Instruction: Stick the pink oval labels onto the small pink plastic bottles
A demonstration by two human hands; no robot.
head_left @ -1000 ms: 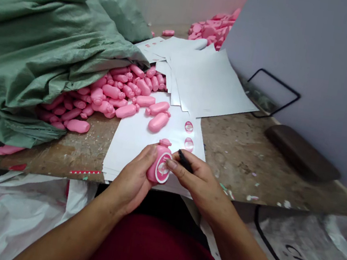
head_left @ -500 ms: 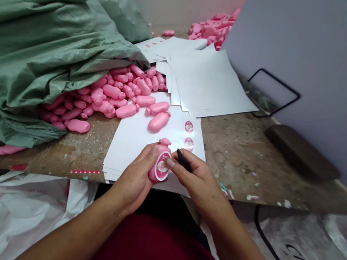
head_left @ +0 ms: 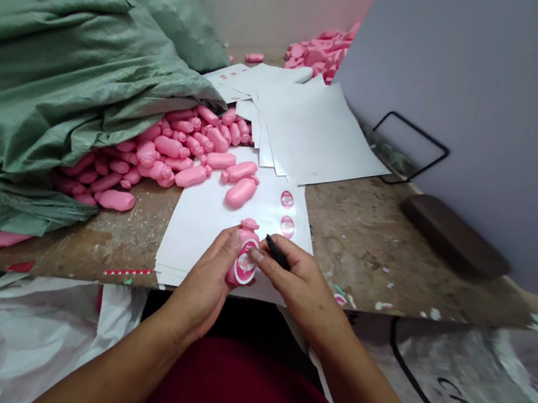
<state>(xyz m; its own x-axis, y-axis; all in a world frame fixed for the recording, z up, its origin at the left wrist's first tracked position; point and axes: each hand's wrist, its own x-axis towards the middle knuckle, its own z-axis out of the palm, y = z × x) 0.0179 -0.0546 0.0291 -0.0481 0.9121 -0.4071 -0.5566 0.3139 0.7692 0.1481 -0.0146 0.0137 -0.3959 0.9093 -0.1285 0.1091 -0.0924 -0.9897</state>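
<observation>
Wrapped in my left hand point(head_left: 206, 273) is a small pink bottle point(head_left: 249, 226), cap end away from me. An oval pink-and-white sticker point(head_left: 242, 269) lies on its front. My right hand point(head_left: 295, 277) has its thumb pressed on the sticker's edge. A slim black tool point(head_left: 277, 252), its exact kind unclear, is held in the same hand against the fingers. Under both hands lies a white sticker sheet point(head_left: 192, 237) with two oval stickers point(head_left: 287, 213) along its right side. Several pink bottles point(head_left: 240, 192) rest on the sheet's far part.
A green sack point(head_left: 63, 80) at the left spills many pink bottles point(head_left: 170, 146). Large pale sheets point(head_left: 315, 130) lie behind. At the right are a dark brown case point(head_left: 452, 234) and a black wire frame point(head_left: 414, 122). More pink pieces point(head_left: 323, 53) are heaped at the back.
The camera view has shifted slightly. Both hands keep their grips on the bottle and the black tool, and the right thumb stays at the sticker.
</observation>
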